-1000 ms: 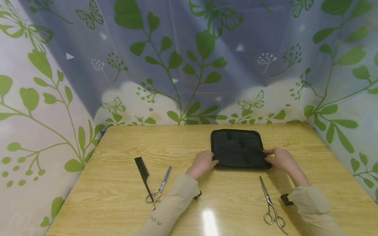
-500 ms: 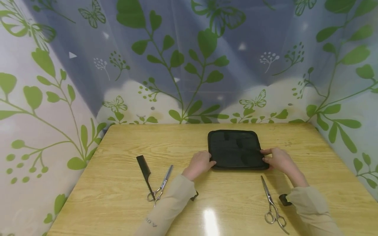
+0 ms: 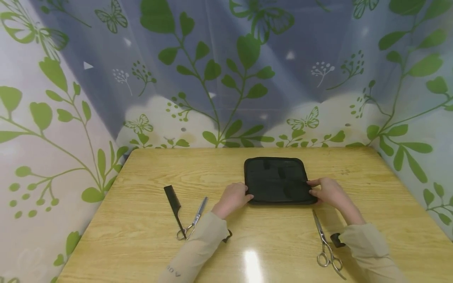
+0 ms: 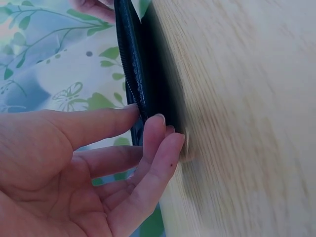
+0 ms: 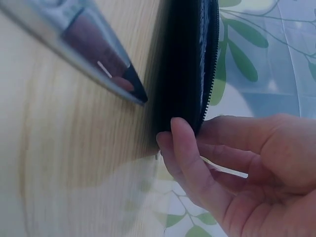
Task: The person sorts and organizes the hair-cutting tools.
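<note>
A flat black zip case (image 3: pixel 276 181) with rounded corners lies towards the back of the table, right of the middle. My left hand (image 3: pixel 231 197) pinches its near left corner. At its right side, near the front corner, my right hand (image 3: pixel 332 193) pinches the edge. In both wrist views the zip (image 4: pixel 129 69) runs along the case's edge, thumb on one side and fingers at the underside. Silver scissors (image 3: pixel 323 239) lie just in front of the right hand, tips towards the case. Their blade (image 5: pixel 106 59) shows large in the right wrist view.
Left of the left forearm lie a black tail comb (image 3: pixel 172 199) and a second pair of scissors (image 3: pixel 199 212), the comb's tail crossing their handles; the sleeve hides part. A leaf-patterned cloth (image 3: pixel 226 86) hangs behind the wooden table (image 3: pixel 148 169) and at its sides.
Both hands have shifted the black zip case a little to the left, keeping hold of its two sides. Scissors and comb stay where they lie.
</note>
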Action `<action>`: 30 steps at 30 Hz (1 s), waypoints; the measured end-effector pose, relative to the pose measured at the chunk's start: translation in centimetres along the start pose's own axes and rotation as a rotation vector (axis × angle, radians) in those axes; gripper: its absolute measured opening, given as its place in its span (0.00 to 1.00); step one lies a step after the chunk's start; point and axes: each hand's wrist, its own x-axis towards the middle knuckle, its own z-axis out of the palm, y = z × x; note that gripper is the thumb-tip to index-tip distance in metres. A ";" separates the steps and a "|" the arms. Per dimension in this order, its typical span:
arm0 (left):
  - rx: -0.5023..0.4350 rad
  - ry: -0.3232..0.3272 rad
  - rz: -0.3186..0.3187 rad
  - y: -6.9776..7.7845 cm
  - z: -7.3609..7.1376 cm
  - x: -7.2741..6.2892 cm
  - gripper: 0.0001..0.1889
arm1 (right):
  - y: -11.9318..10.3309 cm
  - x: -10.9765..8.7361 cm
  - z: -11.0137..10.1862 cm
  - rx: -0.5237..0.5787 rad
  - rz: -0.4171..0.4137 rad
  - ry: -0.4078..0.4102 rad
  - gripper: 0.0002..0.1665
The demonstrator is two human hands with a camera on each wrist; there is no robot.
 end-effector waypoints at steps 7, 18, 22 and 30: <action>-0.045 -0.001 -0.002 -0.6 -0.4 -0.6 0.22 | -0.5 0.1 0.4 -0.011 -0.006 -0.002 0.25; -0.110 0.005 -0.021 -1.7 -0.6 -1.6 0.22 | -1.6 0.0 1.2 -0.018 -0.025 0.000 0.25; -0.110 0.010 -0.024 -2.0 -0.7 -1.8 0.22 | -1.8 0.0 1.4 -0.004 -0.015 -0.007 0.26; -0.120 0.013 -0.015 -2.8 -0.9 -2.7 0.21 | -2.6 -0.2 1.9 0.035 -0.018 -0.024 0.26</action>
